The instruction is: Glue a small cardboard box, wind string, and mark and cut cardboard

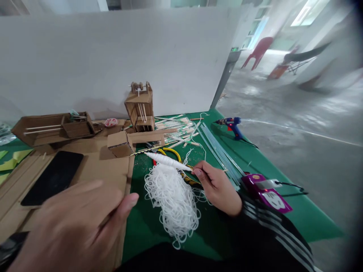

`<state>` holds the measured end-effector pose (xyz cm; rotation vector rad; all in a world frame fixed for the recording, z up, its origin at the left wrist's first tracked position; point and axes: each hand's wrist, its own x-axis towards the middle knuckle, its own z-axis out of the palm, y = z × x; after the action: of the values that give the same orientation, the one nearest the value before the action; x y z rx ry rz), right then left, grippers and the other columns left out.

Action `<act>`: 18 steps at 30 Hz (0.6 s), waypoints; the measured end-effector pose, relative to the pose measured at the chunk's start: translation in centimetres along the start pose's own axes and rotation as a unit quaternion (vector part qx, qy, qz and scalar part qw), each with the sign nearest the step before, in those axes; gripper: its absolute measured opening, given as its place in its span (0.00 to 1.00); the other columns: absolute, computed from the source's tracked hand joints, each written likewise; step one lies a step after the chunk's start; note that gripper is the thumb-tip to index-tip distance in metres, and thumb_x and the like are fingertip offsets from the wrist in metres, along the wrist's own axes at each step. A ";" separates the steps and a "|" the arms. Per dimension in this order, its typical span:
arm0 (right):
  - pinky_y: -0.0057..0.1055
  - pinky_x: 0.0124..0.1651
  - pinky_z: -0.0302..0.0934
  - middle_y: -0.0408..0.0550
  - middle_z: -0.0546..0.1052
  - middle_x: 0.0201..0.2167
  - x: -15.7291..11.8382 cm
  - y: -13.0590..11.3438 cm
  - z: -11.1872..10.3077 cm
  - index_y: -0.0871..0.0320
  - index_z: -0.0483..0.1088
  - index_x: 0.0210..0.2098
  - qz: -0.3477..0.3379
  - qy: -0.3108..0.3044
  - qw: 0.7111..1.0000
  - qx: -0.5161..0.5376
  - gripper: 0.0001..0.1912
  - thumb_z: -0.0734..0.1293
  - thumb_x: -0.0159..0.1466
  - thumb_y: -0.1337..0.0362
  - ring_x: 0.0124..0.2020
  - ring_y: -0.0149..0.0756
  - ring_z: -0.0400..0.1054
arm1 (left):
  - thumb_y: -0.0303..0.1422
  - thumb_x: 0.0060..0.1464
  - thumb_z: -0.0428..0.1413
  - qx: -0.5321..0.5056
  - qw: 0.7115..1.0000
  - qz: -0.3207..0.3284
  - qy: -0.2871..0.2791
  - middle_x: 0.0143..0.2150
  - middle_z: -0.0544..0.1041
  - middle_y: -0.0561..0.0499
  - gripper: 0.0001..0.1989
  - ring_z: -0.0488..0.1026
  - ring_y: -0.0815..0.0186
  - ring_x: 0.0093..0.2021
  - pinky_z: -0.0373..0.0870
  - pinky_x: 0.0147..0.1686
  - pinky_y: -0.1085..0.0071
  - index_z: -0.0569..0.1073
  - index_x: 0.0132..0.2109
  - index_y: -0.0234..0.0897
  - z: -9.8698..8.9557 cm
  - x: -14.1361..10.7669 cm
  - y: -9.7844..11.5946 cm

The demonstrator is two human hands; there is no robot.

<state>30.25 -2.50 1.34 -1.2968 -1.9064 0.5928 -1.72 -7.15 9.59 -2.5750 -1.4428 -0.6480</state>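
My right hand (pixel 217 187) pinches the near end of a thin wooden stick wound with white string (pixel 167 161), thick in the middle and tapering towards both ends. The wound stick points left, tilted slightly up. Just under it on the green tabletop lies a loose tangled heap of white string (pixel 177 202). My left hand (pixel 76 223) is over the cardboard at the left, smeared by motion, its thumb pointing right and away from the curled fingers. Whether it pinches a strand cannot be made out. Yellow-handled pliers (pixel 172 152) lie partly hidden behind the wound stick.
A black phone (pixel 52 178) lies on cardboard sheets. Behind stand a cardboard tower (pixel 138 107), a small cardboard box (pixel 117 144) and a long cardboard tray (pixel 39 130). Thin sticks, clear glue sticks (pixel 219 151), a blue glue gun (pixel 234 126) and a purple packet (pixel 265 192) lie rightward.
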 end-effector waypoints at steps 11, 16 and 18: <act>0.31 0.28 0.51 0.43 0.66 0.24 -2.0 1.9 -1.3 0.56 0.65 0.30 0.090 -0.019 0.994 0.055 0.20 0.54 0.71 0.52 0.24 0.33 0.57 | 0.48 0.63 0.48 -0.122 0.953 0.090 -0.261 0.71 0.55 0.47 0.31 0.62 0.51 0.63 0.68 0.56 0.53 0.49 0.69 0.49 9.3 -0.1 4.8; 0.29 0.23 0.46 0.38 0.55 0.18 -3.1 1.9 -1.5 0.55 0.63 0.28 0.162 0.012 0.978 0.131 0.21 0.55 0.70 0.49 0.19 0.30 0.49 | 0.41 0.63 0.49 -0.181 0.925 0.137 -0.306 0.72 0.51 0.52 0.31 0.57 0.55 0.67 0.62 0.62 0.55 0.49 0.69 0.44 9.7 0.5 7.1; 0.29 0.24 0.49 0.38 0.57 0.18 -3.2 1.7 -1.7 0.55 0.63 0.27 0.171 0.025 0.972 0.158 0.21 0.56 0.70 0.49 0.21 0.30 0.51 | 0.39 0.62 0.50 -0.194 0.923 0.151 -0.295 0.73 0.48 0.55 0.32 0.55 0.57 0.68 0.59 0.63 0.57 0.49 0.69 0.44 9.9 0.6 7.5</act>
<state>33.31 -4.88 0.14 -1.4184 -1.4816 0.9850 7.91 -7.70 1.71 -3.4201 -1.0559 -0.1113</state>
